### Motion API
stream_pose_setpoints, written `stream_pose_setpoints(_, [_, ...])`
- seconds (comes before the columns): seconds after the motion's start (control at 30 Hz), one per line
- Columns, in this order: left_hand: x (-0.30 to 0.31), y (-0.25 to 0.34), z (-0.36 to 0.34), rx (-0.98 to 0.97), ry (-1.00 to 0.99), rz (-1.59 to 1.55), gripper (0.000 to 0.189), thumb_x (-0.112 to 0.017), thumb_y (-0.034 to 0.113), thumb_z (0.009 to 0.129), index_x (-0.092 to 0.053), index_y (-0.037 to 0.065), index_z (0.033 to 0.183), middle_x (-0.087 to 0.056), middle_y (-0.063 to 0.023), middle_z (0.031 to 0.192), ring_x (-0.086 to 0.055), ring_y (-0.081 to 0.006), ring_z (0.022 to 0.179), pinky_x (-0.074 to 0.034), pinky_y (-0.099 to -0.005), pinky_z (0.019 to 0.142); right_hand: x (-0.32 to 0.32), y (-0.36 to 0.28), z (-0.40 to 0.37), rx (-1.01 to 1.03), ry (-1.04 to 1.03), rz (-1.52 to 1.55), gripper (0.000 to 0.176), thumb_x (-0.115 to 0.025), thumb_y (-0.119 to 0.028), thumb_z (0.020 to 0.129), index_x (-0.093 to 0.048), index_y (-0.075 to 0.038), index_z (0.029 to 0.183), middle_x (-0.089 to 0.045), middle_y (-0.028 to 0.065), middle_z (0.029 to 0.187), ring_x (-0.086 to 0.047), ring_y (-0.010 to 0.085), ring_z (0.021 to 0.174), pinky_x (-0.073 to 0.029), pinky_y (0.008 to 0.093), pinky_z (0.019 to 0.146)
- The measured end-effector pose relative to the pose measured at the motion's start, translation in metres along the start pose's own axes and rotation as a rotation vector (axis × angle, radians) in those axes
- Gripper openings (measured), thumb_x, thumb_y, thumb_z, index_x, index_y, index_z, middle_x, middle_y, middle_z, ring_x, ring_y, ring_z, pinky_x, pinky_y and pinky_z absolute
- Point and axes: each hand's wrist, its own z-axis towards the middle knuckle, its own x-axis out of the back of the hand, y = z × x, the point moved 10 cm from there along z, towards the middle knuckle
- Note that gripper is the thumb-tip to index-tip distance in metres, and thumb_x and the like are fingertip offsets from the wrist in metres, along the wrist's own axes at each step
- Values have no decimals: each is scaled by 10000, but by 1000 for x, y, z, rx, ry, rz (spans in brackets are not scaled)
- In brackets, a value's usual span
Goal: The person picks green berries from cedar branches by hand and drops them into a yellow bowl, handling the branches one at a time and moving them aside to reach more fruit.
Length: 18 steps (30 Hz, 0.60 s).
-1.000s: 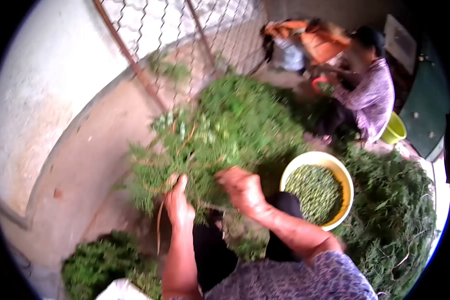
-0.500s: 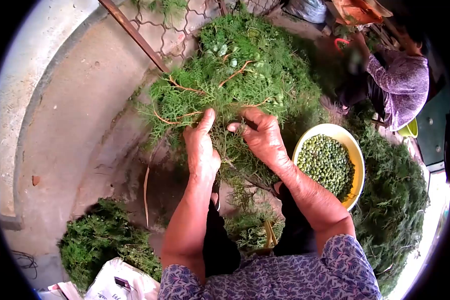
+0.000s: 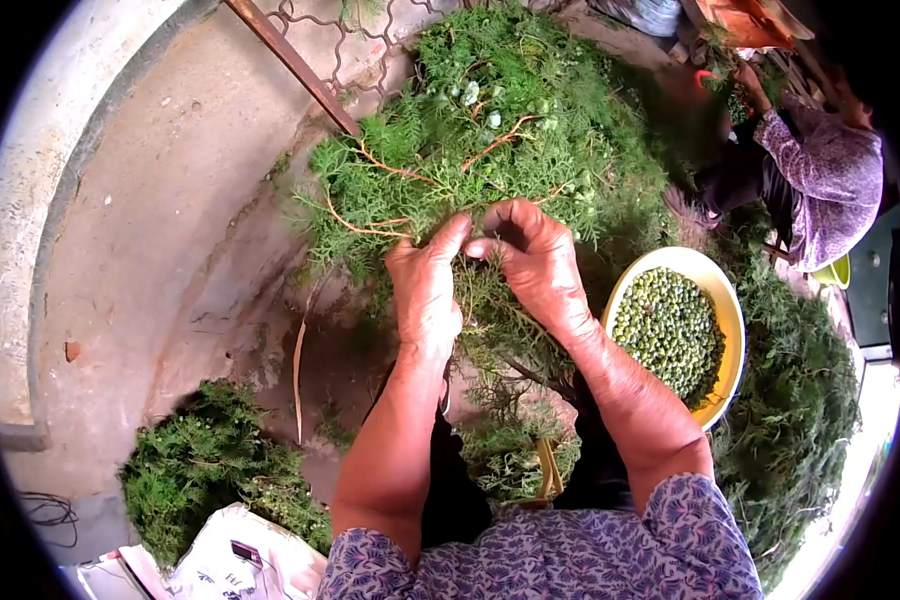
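My left hand is closed on a feathery evergreen branch, its thumb pointing up along the foliage. Close beside it, my right hand has its fingers curled in toward the thumb among the sprigs; whatever lies between those fingertips is too small to make out. Beyond both hands spreads a large heap of cut evergreen branches, with reddish-brown stems and a few pale green cones. A yellow basin by my right forearm holds many small green cones.
A smaller pile of greenery lies at lower left beside a white bag with a small dark device on it. A wooden bar slants across the upper left. Another person sits at upper right. More branches cover the right side.
Both hands stay among the sprigs, and my right hand's thumb and fingertips have come closer to my left thumb. The whole view has shifted slightly.
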Motion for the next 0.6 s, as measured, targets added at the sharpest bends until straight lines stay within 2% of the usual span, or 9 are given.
stream_pose_setpoints(0.17, [12, -9, 3, 24, 56, -21, 290, -704, 67, 753, -553, 22, 996, -617, -48, 904, -566, -138, 821, -445, -289, 736, -3, -21, 0, 178, -32, -119, 179, -686, -74, 767, -630, -6, 923, -641, 83, 788, -605, 126, 651, -490, 242, 582])
stream_pose_setpoints(0.23, [11, 2, -3, -55, 78, -10, 315, -703, 68, 749, -540, 18, 1014, -608, -53, 893, -561, -145, 801, -448, -300, 726, -8, -28, -5, 32, -97, -173, 167, -648, -97, 807, -621, 7, 935, -644, 84, 795, -596, 121, 584, -484, 240, 495])
stream_pose_setpoints(0.27, [16, 3, -8, 26, 194, 62, 360, -702, 64, 751, -504, 11, 1048, -592, -57, 910, -547, -136, 811, -443, -296, 732, -11, -14, -9, -138, -116, -5, 160, -606, -105, 846, -611, 23, 942, -645, 76, 785, -588, 113, 535, -461, 229, 421])
stream_pose_setpoints(0.3, [20, 4, -12, 100, 302, 122, 406, -701, 61, 754, -469, 3, 1082, -576, -60, 928, -533, -128, 821, -439, -292, 737, -12, -16, -12, -241, -169, 35, 159, -580, -103, 867, -606, 34, 944, -641, 67, 763, -588, 108, 528, -458, 221, 422])
stream_pose_setpoints(0.37, [17, -1, -4, 54, 184, 21, 443, -696, 49, 748, -448, 13, 1113, -572, -52, 901, -529, -130, 780, -435, -286, 680, -1, -9, -17, -339, -97, 76, 157, -576, -100, 872, -591, 39, 943, -632, 71, 741, -578, 99, 503, -457, 227, 423])
stream_pose_setpoints(0.4, [21, -6, 5, 49, 116, 19, 478, -697, 46, 746, -421, 16, 1136, -572, -53, 888, -531, -135, 766, -435, -285, 662, 6, -23, -14, -135, -88, -65, 137, -567, -87, 878, -583, 40, 926, -623, 58, 720, -582, 107, 502, -458, 235, 426])
stream_pose_setpoints(0.43, [22, -8, 9, 45, 57, 25, 514, -698, 43, 745, -395, 20, 1158, -571, -54, 874, -533, -140, 753, -435, -284, 644, 11, -27, -17, -181, -73, -30, 129, -562, -69, 875, -570, 39, 946, -615, 52, 733, -600, 116, 569, -478, 241, 485])
stream_pose_setpoints(0.53, [29, 1, -9, 26, 301, -18, 349, -724, 24, 718, -515, 23, 998, -583, -69, 890, -533, -135, 734, -443, -287, 651, 20, -20, -25, -282, -43, 415, 224, -556, -125, 886, -539, 32, 1046, -617, 75, 762, -575, 103, 640, -475, 234, 572])
stream_pose_setpoints(0.6, [37, 0, -5, -3, 280, 0, 285, -729, 32, 717, -553, 16, 940, -590, -61, 901, -538, -134, 739, -448, -288, 663, 32, -25, -31, -347, -61, 336, 224, -549, -127, 889, -540, 28, 1051, -614, 74, 759, -561, 104, 619, -464, 229, 556])
